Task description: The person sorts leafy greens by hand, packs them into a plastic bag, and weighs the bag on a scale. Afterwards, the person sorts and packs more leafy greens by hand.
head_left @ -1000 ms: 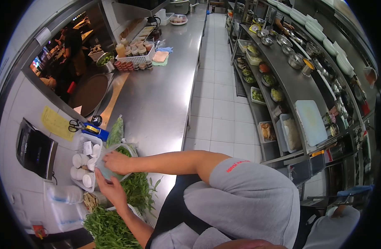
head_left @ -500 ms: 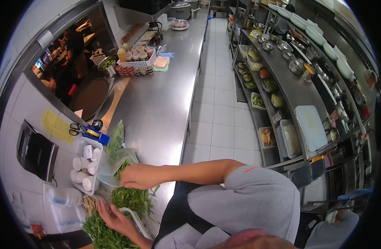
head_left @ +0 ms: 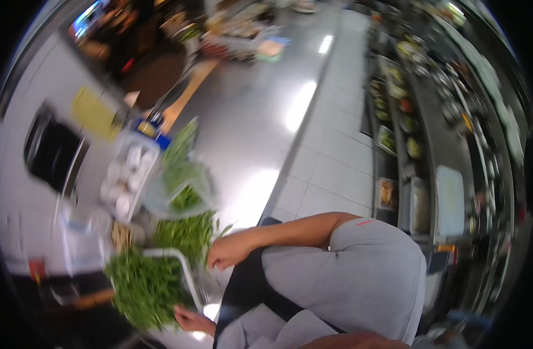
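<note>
My left hand [head_left: 193, 321] is low in the view, at the near edge of the leafy greens [head_left: 144, 288] heaped in a white plastic basket [head_left: 188, 273]. Its fingers look apart, with nothing seen in them. My right hand [head_left: 229, 250] hovers to the right of the basket, near the counter's edge; its fingers are curled in and no object shows in them. More loose greens [head_left: 188, 235] lie on the counter behind the basket. Beyond them sits an open clear plastic bag [head_left: 182, 180] with greens inside. The picture is blurred by motion.
To the left stand a white tray of small white cups [head_left: 122, 203], a black wall-mounted device [head_left: 51, 148] and a plastic-wrapped stack [head_left: 80, 232]. The steel counter [head_left: 243, 99] runs away toward sauce containers [head_left: 237, 46]. Shelves of food tubs [head_left: 387, 139] line the right side.
My right hand has come out of the bag and back toward my body. My left hand has drawn back along the greens. The camera view has shifted and blurred.
</note>
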The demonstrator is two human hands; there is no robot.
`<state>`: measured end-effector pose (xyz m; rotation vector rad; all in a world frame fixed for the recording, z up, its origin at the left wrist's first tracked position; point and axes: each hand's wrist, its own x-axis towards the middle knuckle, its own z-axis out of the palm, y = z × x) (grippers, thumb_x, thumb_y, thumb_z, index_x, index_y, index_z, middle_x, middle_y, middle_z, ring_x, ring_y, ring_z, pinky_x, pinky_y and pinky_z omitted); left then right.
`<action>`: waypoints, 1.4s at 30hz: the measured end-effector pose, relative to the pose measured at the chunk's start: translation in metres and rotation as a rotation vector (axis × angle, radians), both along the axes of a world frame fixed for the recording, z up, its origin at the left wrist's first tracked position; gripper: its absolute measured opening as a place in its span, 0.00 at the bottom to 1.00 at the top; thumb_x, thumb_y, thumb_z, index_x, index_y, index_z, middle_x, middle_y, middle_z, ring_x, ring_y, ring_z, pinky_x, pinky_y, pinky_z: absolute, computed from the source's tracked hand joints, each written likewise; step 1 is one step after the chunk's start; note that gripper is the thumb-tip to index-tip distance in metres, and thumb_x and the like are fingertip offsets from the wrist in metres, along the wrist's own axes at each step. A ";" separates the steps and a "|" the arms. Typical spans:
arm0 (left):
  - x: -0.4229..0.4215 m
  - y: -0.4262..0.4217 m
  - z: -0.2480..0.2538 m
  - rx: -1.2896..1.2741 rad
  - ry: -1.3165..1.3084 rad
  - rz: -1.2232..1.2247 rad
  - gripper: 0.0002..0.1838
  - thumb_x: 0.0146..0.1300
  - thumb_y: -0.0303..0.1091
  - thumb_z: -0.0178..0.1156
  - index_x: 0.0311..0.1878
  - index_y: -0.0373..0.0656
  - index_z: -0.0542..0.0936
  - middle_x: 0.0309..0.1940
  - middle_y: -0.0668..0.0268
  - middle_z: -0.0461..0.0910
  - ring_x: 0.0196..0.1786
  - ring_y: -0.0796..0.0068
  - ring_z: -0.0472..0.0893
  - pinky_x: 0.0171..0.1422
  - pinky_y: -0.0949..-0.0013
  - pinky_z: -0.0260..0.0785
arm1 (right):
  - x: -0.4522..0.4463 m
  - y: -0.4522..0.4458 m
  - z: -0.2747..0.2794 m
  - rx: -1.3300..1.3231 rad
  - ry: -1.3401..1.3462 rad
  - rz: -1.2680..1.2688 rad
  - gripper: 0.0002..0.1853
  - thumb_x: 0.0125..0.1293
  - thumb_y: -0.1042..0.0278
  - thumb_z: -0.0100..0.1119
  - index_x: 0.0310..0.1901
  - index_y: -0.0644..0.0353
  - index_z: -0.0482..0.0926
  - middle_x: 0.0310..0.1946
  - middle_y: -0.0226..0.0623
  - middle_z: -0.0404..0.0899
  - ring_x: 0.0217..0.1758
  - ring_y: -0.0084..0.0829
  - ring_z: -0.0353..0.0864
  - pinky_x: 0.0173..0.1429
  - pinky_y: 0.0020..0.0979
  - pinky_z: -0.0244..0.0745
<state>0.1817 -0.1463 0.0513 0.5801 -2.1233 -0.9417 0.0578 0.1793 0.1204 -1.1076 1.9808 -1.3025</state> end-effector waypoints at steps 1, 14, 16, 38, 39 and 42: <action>0.002 0.005 0.010 0.050 -0.019 -0.039 0.20 0.77 0.38 0.60 0.31 0.31 0.80 0.20 0.68 0.72 0.27 0.79 0.64 0.29 0.66 0.59 | -0.007 -0.012 0.001 0.005 0.013 0.098 0.17 0.66 0.69 0.64 0.55 0.66 0.81 0.42 0.46 0.86 0.46 0.42 0.86 0.50 0.39 0.79; -0.002 0.020 0.030 0.075 -0.025 0.131 0.12 0.70 0.31 0.68 0.30 0.34 0.84 0.18 0.76 0.73 0.22 0.89 0.65 0.26 0.78 0.56 | -0.079 -0.104 0.058 0.016 0.166 0.016 0.13 0.67 0.73 0.63 0.50 0.66 0.85 0.42 0.48 0.86 0.44 0.46 0.86 0.52 0.39 0.80; -0.002 0.025 0.034 0.091 -0.043 0.135 0.12 0.69 0.31 0.69 0.30 0.34 0.83 0.18 0.76 0.73 0.22 0.89 0.66 0.26 0.78 0.56 | -0.088 -0.117 0.045 0.046 0.184 -0.043 0.12 0.66 0.73 0.63 0.48 0.67 0.85 0.41 0.48 0.86 0.43 0.47 0.86 0.52 0.41 0.80; -0.006 0.024 0.042 0.101 -0.075 0.056 0.08 0.64 0.30 0.72 0.31 0.36 0.84 0.20 0.65 0.79 0.21 0.79 0.74 0.26 0.73 0.65 | -0.124 -0.169 0.028 -0.047 0.073 -0.418 0.13 0.66 0.62 0.70 0.40 0.66 0.87 0.27 0.32 0.85 0.29 0.22 0.81 0.37 0.26 0.74; -0.006 0.023 0.042 0.121 -0.079 0.036 0.08 0.63 0.30 0.72 0.32 0.36 0.85 0.21 0.65 0.79 0.21 0.79 0.74 0.27 0.74 0.65 | -0.128 -0.168 0.028 -0.110 0.024 -0.399 0.12 0.67 0.63 0.70 0.40 0.66 0.87 0.27 0.31 0.85 0.29 0.20 0.81 0.37 0.25 0.74; -0.015 0.030 0.059 0.229 0.003 -0.038 0.08 0.65 0.30 0.71 0.34 0.36 0.86 0.23 0.69 0.79 0.23 0.84 0.73 0.29 0.77 0.65 | -0.135 -0.167 0.033 -0.242 -0.118 -0.355 0.11 0.68 0.67 0.68 0.42 0.68 0.85 0.29 0.31 0.85 0.30 0.18 0.83 0.37 0.23 0.74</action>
